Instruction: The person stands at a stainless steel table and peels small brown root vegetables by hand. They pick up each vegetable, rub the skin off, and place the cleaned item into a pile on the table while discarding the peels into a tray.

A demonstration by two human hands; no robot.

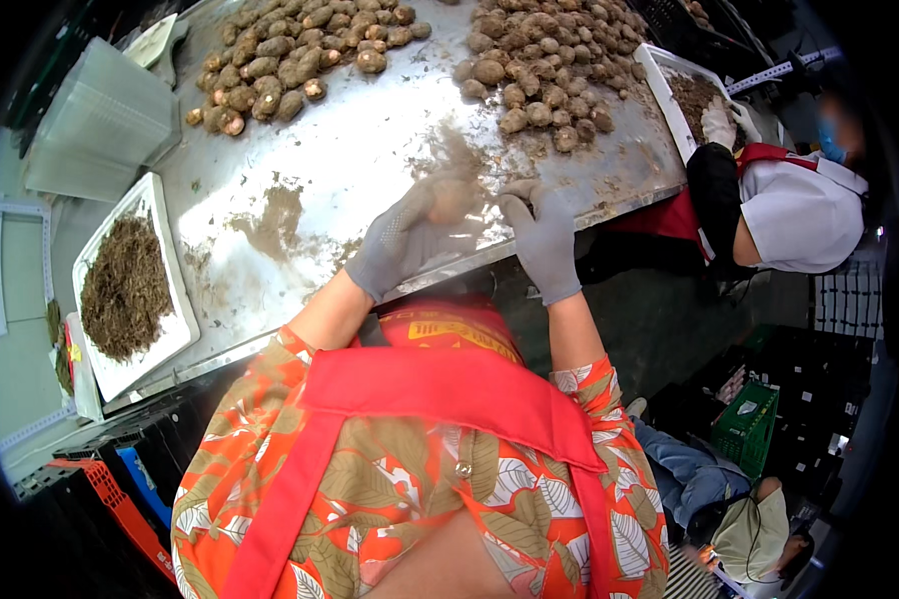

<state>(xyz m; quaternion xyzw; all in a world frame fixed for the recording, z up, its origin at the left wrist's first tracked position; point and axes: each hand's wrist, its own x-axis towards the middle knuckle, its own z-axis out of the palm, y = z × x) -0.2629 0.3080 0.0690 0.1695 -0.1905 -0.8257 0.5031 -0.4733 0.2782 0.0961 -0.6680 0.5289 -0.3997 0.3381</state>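
In the head view my left hand (398,238), in a grey knit glove, is closed around a blurred brown taro corm (453,201) above the near edge of the metal table (352,161). My right hand (545,243), gloved the same way, is just right of it with thumb and fingers curled together. Whether anything sits between those fingertips is hidden. Beyond my hands lie two piles of taro corms. Some in the left pile (277,71) show pale pinkish ends; the right pile (547,64) looks browner and rougher.
A white tray (183,299) of brown fibrous scraps sits at the left, beside stacked clear plastic containers (105,123). At the right, a co-worker's gloved hands (719,123) are over another white tray (663,105). Loose dirt (277,217) dots the tabletop. Crates (747,427) stand behind right.
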